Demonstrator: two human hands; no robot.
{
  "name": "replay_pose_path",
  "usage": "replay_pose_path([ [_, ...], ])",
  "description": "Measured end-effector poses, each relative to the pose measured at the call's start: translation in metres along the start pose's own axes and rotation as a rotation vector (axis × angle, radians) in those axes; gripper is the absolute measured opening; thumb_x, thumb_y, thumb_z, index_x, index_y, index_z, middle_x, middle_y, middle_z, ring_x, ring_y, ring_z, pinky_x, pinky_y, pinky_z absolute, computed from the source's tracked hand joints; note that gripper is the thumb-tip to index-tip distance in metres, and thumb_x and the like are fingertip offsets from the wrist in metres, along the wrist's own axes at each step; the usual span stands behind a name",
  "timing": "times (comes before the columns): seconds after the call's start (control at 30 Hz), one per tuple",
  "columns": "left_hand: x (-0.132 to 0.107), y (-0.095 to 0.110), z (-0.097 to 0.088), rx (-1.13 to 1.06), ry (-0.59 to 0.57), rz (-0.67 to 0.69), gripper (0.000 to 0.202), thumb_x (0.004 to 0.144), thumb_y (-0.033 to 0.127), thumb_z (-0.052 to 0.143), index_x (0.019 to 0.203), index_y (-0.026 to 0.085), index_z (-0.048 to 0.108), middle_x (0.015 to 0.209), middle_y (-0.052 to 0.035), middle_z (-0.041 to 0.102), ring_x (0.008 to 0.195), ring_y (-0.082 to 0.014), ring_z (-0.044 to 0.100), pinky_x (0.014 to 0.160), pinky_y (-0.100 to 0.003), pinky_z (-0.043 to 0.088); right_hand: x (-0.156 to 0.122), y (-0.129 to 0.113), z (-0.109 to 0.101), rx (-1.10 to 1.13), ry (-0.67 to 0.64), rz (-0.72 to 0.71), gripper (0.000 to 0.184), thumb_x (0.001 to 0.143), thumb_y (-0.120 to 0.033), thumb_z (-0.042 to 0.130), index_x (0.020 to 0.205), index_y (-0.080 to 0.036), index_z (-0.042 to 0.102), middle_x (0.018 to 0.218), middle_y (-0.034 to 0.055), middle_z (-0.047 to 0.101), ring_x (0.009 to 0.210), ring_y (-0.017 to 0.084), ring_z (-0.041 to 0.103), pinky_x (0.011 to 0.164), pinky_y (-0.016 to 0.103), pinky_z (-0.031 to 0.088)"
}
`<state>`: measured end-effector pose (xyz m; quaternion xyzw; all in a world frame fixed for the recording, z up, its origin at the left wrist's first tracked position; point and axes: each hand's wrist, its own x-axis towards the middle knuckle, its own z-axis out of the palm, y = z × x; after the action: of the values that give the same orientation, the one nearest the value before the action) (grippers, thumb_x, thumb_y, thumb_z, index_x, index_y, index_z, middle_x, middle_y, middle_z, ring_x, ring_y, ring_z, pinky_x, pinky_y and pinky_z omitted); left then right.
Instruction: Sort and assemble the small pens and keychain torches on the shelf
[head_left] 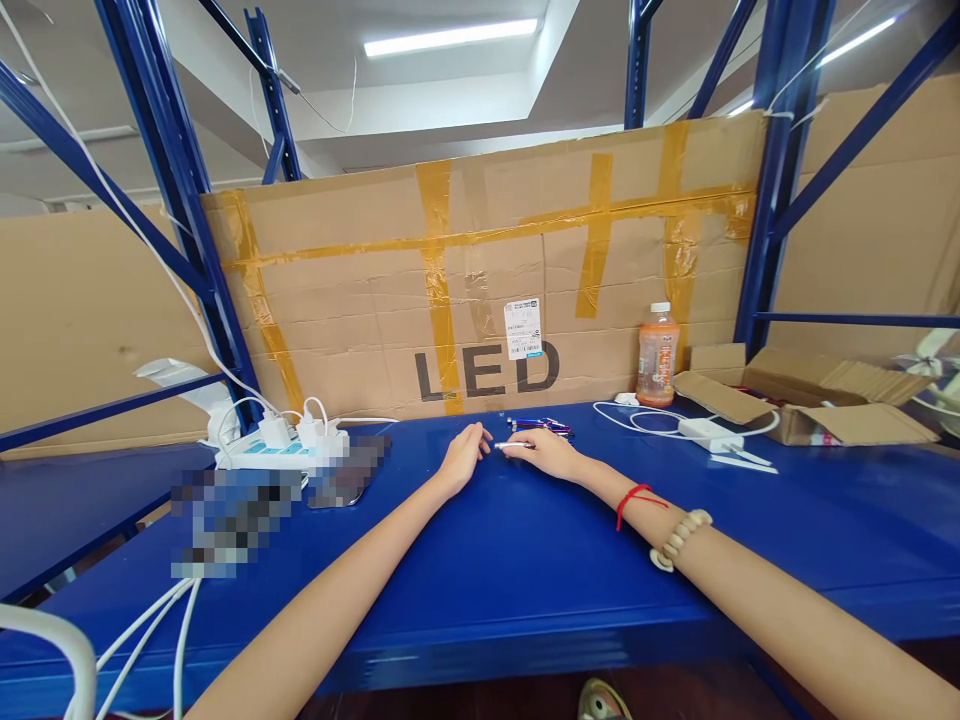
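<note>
Just two hands meeting over pens on a blue shelf.
The right hand (544, 452) pinches a white pen (512, 445) flat against the blue shelf (525, 560); the left hand (463, 455) rests beside it, fingers loose and holding nothing, with more pens (541, 426) lying just behind.

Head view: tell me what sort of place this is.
Probably a warehouse or stockroom workbench: blue steel racking, taped cardboard sheets marked LED, and an open carton on the blue bench.
</note>
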<state>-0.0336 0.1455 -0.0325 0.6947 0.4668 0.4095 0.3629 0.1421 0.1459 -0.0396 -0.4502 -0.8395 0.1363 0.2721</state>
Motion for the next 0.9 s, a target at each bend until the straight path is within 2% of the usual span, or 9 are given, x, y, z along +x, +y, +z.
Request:
replay_pose_path([
  [0.23,0.0027,-0.0035,0.0005,0.02,-0.004,0.017,0.042,0.082,0.044,0.022,0.076,0.016,0.052,0.066,0.0009,0.053,0.06,-0.006,0.043,0.064,-0.02,0.035,-0.004,-0.0026,-0.0026,-0.093,-0.032,-0.007,0.025,0.085,-0.038,0.043,0.092,-0.019,0.058,0.093,0.0027,0.061,0.084,0.017,0.055,0.07,0.026,0.037],
  [0.4,0.0067,-0.0086,0.0016,0.059,-0.032,0.064,0.045,0.082,0.046,0.022,0.072,0.016,0.054,0.066,0.0004,0.054,0.062,-0.0073,0.045,0.066,-0.021,0.036,-0.0037,-0.0032,-0.0012,-0.151,-0.045,0.0,0.022,0.084,-0.038,0.046,0.09,-0.018,0.055,0.087,0.0033,0.061,0.077,0.016,0.055,0.064,0.025,0.036],
  [0.6,0.0052,-0.0065,0.001,0.084,-0.045,0.07,0.051,0.082,0.05,0.018,0.072,0.016,0.055,0.066,0.0,0.055,0.064,-0.008,0.046,0.067,-0.021,0.036,-0.0033,-0.0025,-0.0016,-0.212,-0.048,-0.016,0.038,0.084,-0.052,0.04,0.074,-0.016,0.05,0.078,0.0041,0.059,0.066,0.014,0.052,0.056,0.024,0.03],
  [0.9,0.0011,-0.0024,0.0003,0.104,-0.046,0.08,0.049,0.082,0.049,0.019,0.072,0.017,0.054,0.069,-0.0008,0.056,0.067,-0.0089,0.046,0.068,-0.021,0.036,-0.0042,-0.0058,-0.0047,-0.251,-0.077,-0.049,0.048,0.086,-0.056,0.033,0.066,-0.016,0.051,0.072,0.0047,0.06,0.062,0.014,0.051,0.055,0.026,0.029],
])
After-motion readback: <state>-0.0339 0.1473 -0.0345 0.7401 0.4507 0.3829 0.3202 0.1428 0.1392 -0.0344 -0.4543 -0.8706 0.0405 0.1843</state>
